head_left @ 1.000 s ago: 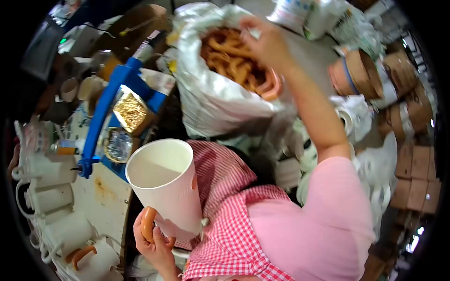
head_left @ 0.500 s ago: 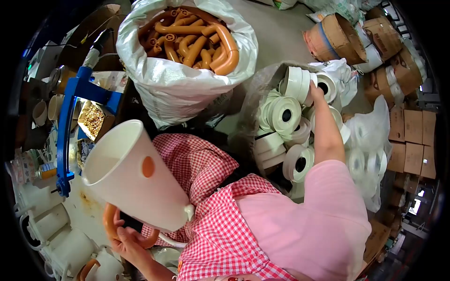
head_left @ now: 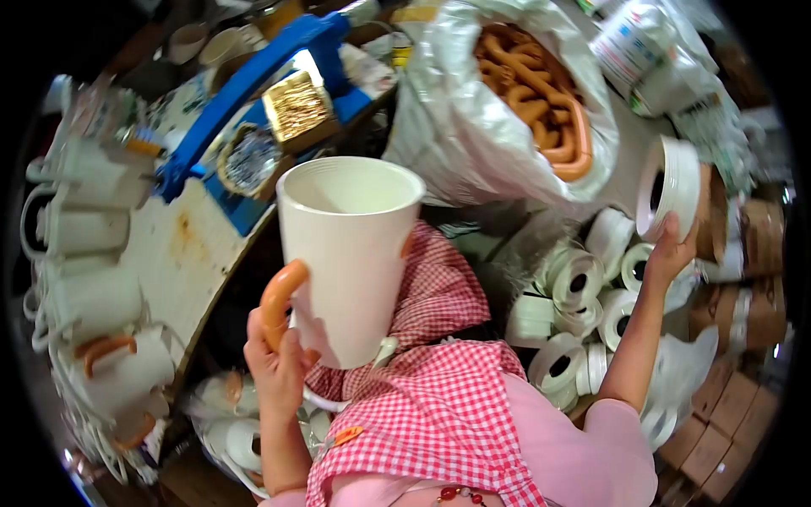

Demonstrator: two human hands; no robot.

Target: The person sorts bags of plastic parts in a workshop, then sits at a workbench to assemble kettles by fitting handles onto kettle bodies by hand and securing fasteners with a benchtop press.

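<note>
— Pale, stained table [head_left: 190, 275] spans the left of the frame. What has changed?

— Right hand [head_left: 669, 252] has raised one white, round, grooved plastic piece [head_left: 678, 188] above the similar pile [head_left: 583, 319], right of frame. Left hand [head_left: 274, 363] grips the orange-brown curved handle [head_left: 280, 297] of the white tapered plastic vessel [head_left: 346, 262], mid-frame. Result: both occupied.

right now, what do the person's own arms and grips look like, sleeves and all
The left grip and right grip are bare, no gloves. The forearms are uncovered too, with no watch or band in sight. A plain pink short sleeve covers the right upper arm, beside a red-and-white checked apron.
</note>
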